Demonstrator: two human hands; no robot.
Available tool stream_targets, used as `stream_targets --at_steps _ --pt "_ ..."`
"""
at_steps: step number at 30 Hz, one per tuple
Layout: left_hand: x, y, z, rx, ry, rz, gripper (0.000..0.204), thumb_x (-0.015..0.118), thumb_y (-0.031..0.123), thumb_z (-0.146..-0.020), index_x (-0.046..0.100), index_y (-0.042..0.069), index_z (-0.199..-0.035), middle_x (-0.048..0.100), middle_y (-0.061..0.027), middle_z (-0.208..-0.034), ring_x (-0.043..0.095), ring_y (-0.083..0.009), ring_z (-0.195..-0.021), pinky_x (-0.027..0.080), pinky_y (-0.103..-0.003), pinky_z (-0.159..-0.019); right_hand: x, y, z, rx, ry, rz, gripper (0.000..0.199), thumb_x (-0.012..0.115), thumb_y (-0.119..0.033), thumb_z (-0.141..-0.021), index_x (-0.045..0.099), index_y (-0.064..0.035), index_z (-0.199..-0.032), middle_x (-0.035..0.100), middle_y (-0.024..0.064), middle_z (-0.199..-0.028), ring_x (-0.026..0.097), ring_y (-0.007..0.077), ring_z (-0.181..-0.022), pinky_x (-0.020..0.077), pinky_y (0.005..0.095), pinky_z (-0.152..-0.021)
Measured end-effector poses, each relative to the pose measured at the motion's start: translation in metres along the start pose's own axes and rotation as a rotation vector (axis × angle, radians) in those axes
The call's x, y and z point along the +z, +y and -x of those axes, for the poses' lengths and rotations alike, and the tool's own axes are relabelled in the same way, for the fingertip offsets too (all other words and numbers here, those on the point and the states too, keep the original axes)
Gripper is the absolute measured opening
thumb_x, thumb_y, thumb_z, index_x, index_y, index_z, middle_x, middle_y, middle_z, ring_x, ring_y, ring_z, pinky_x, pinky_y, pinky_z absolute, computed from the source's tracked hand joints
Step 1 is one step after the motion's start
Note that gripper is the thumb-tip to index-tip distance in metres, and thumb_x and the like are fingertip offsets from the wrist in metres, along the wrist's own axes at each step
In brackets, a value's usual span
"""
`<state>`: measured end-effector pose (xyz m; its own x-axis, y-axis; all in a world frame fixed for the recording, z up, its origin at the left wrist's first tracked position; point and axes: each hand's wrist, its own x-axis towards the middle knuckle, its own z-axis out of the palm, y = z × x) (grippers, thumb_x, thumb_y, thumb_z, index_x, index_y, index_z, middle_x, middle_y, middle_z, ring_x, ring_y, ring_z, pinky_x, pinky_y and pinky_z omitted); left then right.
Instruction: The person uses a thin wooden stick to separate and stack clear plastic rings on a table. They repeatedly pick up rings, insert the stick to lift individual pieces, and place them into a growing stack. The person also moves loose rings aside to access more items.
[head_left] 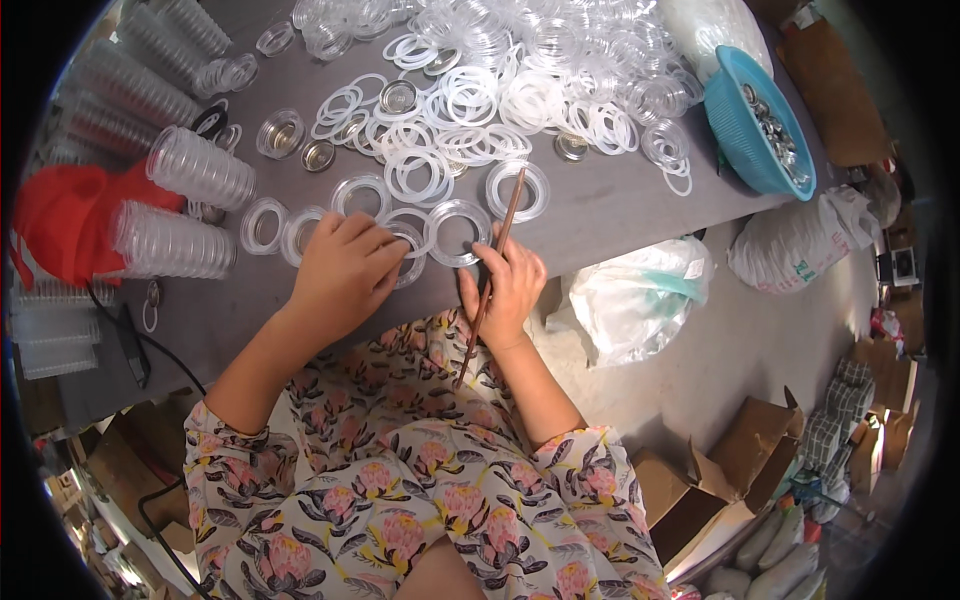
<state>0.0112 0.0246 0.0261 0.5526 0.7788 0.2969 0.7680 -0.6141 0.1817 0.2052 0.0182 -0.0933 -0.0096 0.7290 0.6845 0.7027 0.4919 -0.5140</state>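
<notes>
We are working at the near edge of the grey worktop (pixel 620 205), with both hands close together over a short row of clear plastic rings. Our left hand (pixel 345 270) is lying palm down with the fingers curled, pressing on a clear ring (pixel 410 250) that is mostly hidden beneath them, so we cannot tell whether the fingers are pinching it or only resting on it. Our right hand (pixel 510 290) is closed around a thin brown stick (pixel 492 270), whose long axis is running from near us, by the floral lap, up and slightly right toward the far side, its tip reaching a further ring (pixel 518 190). Between the two hands another clear ring (pixel 458 232) is lying flat, just beside the right fingertips and touching or nearly touching the covered one; the right hand is the nearer of the two to it. Farther off, a big heap of white and clear rings (pixel 500 90) is spreading across the worktop, with a few small metal caps (pixel 318 155) among them. To the left, stacks of clear cups (pixel 200 168) are lying on their sides beside a red cloth (pixel 65 220), and to the far right a blue basket (pixel 745 125) is holding small metal parts too small to make out. The worktop's left part is bending away into the dark rim.
</notes>
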Motion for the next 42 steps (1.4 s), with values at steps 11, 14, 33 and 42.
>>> stream_targets --at_steps 11,14,33,42 --pt "-0.005 0.001 0.02 0.011 -0.127 -0.024 0.02 0.065 0.006 -0.072 0.063 0.008 -0.092 0.058 -0.0021 -0.089 0.053 -0.0201 -0.089 0.036 -0.036 -0.078 0.001 0.002 0.0 -0.016 -0.001 0.013 0.032 0.065 -0.025 -0.076 0.057 -0.0145 -0.105 0.055 0.0094 -0.119 0.053 0.024 -0.101 0.0303 0.0383 -0.091" --pt "-0.007 -0.004 0.014 0.051 -0.147 0.057 0.02 0.065 0.005 -0.072 0.062 0.008 -0.092 0.059 -0.0031 -0.089 0.053 -0.0214 -0.089 0.036 -0.037 -0.078 -0.001 0.001 -0.001 -0.009 0.001 0.012 0.032 0.065 -0.025 -0.076 0.057 -0.0146 -0.105 0.055 0.0094 -0.119 0.053 0.024 -0.101 0.0304 0.0382 -0.091" --pt "0.035 -0.026 -0.046 -0.056 0.144 -0.075 0.014 0.066 0.011 -0.069 0.065 0.01 -0.083 0.06 -0.0019 -0.077 0.055 -0.0217 -0.075 0.039 -0.035 -0.071 -0.001 0.0 -0.001 -0.018 0.007 0.008 0.038 0.069 -0.019 -0.07 0.057 -0.0146 -0.106 0.056 0.0081 -0.118 0.055 0.0211 -0.1 0.0311 0.0359 -0.09" --pt "0.033 0.01 -0.024 0.196 0.091 -0.135 0.026 0.066 0.01 -0.065 0.063 0.01 -0.091 0.058 0.0002 -0.09 0.052 -0.0175 -0.084 0.037 -0.035 -0.077 -0.004 -0.002 -0.003 0.015 -0.007 -0.038 0.053 0.071 -0.02 -0.069 0.051 -0.0088 -0.116 0.057 0.0092 -0.118 0.055 0.022 -0.103 0.0303 0.0371 -0.093"
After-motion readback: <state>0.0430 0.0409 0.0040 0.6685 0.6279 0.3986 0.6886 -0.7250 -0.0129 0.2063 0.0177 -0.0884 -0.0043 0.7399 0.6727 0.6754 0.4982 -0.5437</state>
